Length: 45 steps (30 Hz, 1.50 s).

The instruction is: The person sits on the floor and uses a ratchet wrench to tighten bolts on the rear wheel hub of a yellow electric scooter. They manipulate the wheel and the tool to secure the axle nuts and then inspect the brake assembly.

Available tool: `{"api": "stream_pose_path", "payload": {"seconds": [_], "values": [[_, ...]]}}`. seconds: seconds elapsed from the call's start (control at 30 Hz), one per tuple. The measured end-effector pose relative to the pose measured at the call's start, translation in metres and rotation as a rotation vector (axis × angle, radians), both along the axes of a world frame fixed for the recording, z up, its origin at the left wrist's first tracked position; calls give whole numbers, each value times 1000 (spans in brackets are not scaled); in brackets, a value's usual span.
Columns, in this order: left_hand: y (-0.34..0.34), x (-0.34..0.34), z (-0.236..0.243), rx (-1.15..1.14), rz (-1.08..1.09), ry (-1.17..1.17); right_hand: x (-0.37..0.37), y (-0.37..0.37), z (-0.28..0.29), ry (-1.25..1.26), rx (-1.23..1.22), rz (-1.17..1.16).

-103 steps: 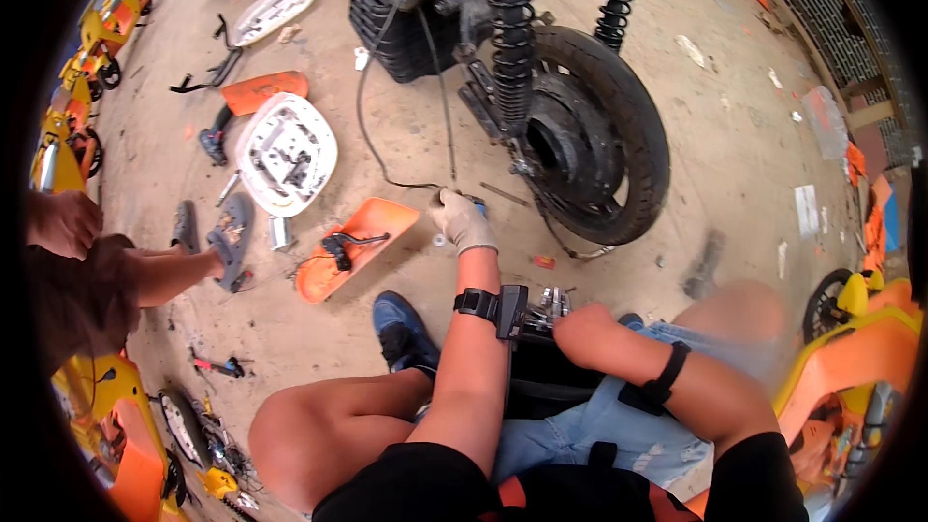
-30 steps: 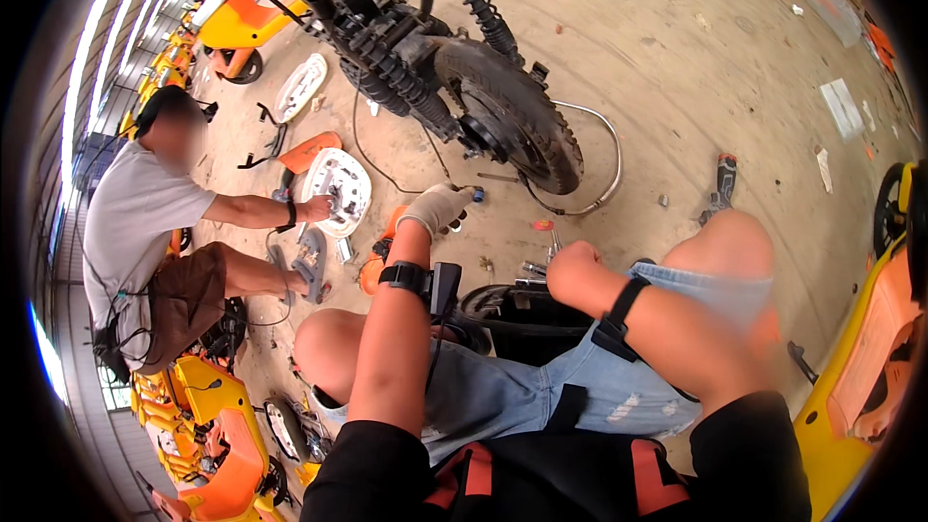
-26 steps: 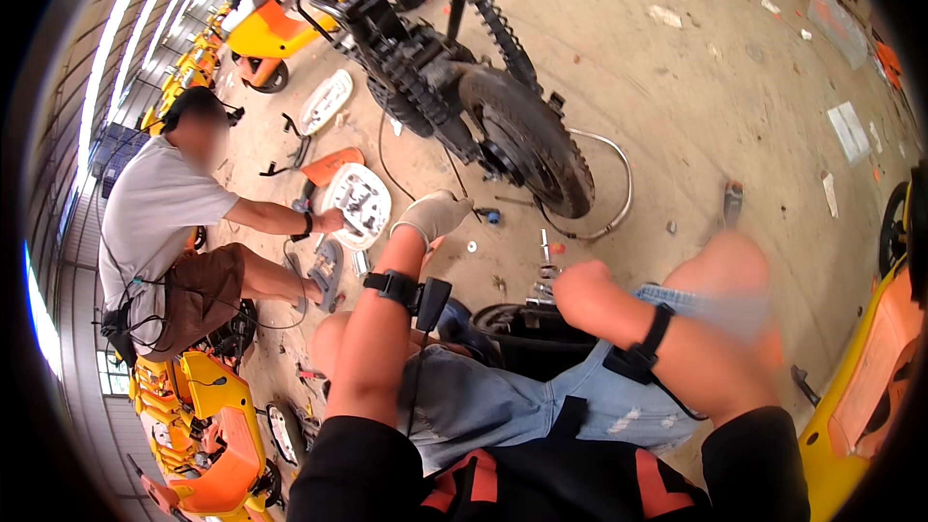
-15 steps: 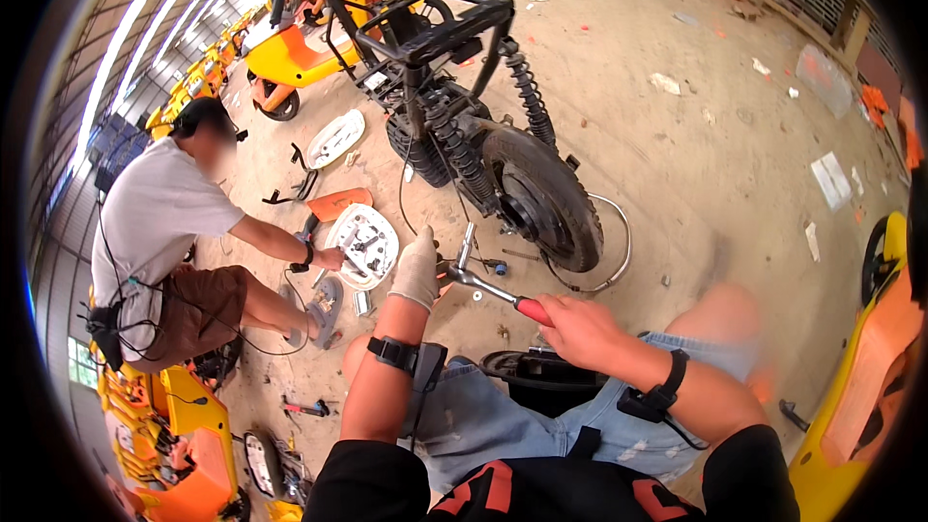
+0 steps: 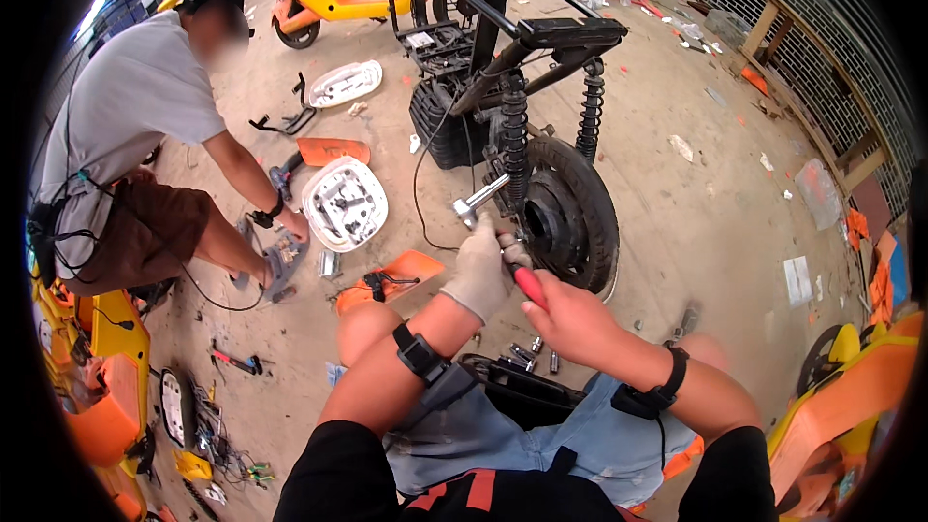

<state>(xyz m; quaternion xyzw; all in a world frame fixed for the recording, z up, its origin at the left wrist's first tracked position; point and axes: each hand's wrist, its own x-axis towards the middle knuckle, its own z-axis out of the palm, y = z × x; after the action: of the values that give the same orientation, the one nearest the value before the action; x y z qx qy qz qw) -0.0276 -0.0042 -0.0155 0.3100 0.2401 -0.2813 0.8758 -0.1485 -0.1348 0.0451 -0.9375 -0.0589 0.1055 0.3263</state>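
My right hand, bare, is closed around the red grip of a ratchet wrench. In a pale glove, my left hand is wrapped around the wrench's shaft. Beyond the left hand, the ratchet head carries a long chrome socket, which points up and to the right. The socket's end is close to the rear wheel of a stripped black scooter frame. From this view I cannot tell whether it touches anything there. Several loose sockets lie below my hands, beside a black case.
At left a co-worker bends down, one hand near their sandals. A white shell and an orange panel lie on the floor. Yellow-orange scooter bodies stand at both sides; a small red-and-black tool lies at left.
The view has shifted. My left hand has moved from beside the ratchet head to around the shaft, and the head now points away to the upper left. The co-worker's hand has left the white shell.
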Motion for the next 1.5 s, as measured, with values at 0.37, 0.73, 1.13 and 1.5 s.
{"api": "stream_pose_path", "payload": {"seconds": [0.37, 0.73, 1.13, 1.5], "values": [[11, 30, -94, 654, -218, 48, 88, -123, -58, -550, -194, -587], [-25, 48, -112, 623, -177, 248, 137, -130, -125, -470, -78, -546], [-33, 50, -146, 689, -214, 209, 137, -124, -119, -414, -43, -648], [-31, 38, -197, 792, -244, 33, 136, -122, -121, -414, -48, -664]]}}
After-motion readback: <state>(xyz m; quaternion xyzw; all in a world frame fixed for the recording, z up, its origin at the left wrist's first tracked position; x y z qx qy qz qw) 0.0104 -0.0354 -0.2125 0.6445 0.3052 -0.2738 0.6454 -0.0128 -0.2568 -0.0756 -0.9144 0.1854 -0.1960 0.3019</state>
